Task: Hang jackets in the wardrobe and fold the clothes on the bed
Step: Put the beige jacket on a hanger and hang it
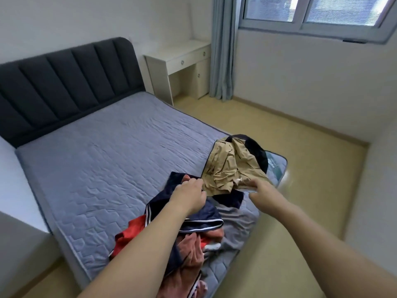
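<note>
The left hand [191, 193] has its fingers curled down over the far edge of the navy garment [193, 214], apparently pinching the cloth, though the fingertips are turned away and the pinch itself is hidden. The right hand [258, 189] reaches to the near hem of the tan jacket [229, 164]; it is blurred, and whether it grips the fabric or only touches it cannot be told.

Taking the tan jacket as the landmark: it lies crumpled at the foot corner of the bed [107, 147], straight ahead of the right hand and just beyond it, its length running away from the person toward the bed's right edge. The right hand is plainly the nearer one; the left sits to the jacket's near left, over the navy cloth that touches the jacket's near hem. The next move likely turns on that short forward reach.

The jacket looks like thin, matte woven cloth, creased in sharp folds, with a dark lining [257, 151] showing at its far side. The navy garment is smoother, with white stripes along its seams. Nearer the person than the jacket, a red and salmon heap [189, 250] lies bunched and soft. All rest on a grey quilted mattress cover; far to the jacket's left stands the padded dark headboard [64, 78].
</note>
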Tool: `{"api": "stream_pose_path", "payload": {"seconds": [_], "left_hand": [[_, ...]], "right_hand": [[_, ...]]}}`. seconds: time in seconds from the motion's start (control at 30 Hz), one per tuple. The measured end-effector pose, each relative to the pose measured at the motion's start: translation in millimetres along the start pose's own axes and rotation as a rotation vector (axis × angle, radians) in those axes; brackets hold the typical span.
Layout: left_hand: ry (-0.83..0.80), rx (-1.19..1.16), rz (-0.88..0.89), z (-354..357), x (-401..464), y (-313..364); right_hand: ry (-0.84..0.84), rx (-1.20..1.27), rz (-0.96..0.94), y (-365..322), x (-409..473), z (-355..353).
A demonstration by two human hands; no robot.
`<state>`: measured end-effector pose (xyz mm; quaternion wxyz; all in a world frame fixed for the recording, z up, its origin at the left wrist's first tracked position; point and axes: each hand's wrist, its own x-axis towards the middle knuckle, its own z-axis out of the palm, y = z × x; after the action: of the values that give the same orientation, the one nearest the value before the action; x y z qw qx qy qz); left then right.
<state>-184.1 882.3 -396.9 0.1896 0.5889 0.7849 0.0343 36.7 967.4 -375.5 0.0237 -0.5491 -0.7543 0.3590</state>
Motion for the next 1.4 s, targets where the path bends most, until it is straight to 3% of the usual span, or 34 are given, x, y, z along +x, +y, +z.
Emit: {"api": "stream_pose_path", "payload": {"seconds": [0.33, 0.5, 0.67, 0.8, 0.87, 0.93, 1.03, 1.13, 1.23, 1.33, 1.4], "left_hand": [[-0.032, -0.354, -0.364, 1.9, 262.5, 5.7], [-0.084, -0.446, -0.425, 30.5, 414.8, 16.7], [-0.102, -0.572, -0.513, 139.3, 585.2, -9.6], [-0.104, -0.555, -0.766, 237.5, 682.0, -46.5], [-0.144, -0.696, -0.832, 274.1, 699.4, -46.8], [-0.138, -0.660, -0.721, 305.7, 698.3, -30.3], [-0.153, -0.363, -0.386, 322.0, 666.6, 17.5], [-0.259, -0.148, -0.064, 300.3, 630.5, 66.3], [-0.350, -0.017, 0.153, 256.8, 609.1, 96.8], [-0.393, -0.048, 0.210, 209.6, 580.7, 114.8], [-0.422, -0.210, 0.109, 173.0, 551.3, 121.7]], "right_hand": [[-0.053, 0.037, 0.058, 47.5, 250.2, -95.4], [-0.056, 0.063, 0.114, 81.4, 399.8, -126.2], [-0.109, 0.144, 0.115, 135.9, 577.7, -77.3], [-0.193, 0.163, 0.173, 195.5, 684.6, -9.0], [-0.243, 0.182, 0.212, 214.0, 720.3, 15.6], [-0.283, 0.198, 0.266, 219.9, 748.1, 31.2], [-0.344, 0.245, 0.348, 213.6, 777.2, 49.0], [-0.387, 0.300, 0.396, 191.4, 779.7, 57.1], [-0.344, 0.135, 0.440, 176.9, 767.2, 57.7], [-0.359, -0.007, 0.416, 171.8, 741.9, 40.4], [-0.318, 0.114, 0.393, 164.7, 724.5, 19.5]]}}
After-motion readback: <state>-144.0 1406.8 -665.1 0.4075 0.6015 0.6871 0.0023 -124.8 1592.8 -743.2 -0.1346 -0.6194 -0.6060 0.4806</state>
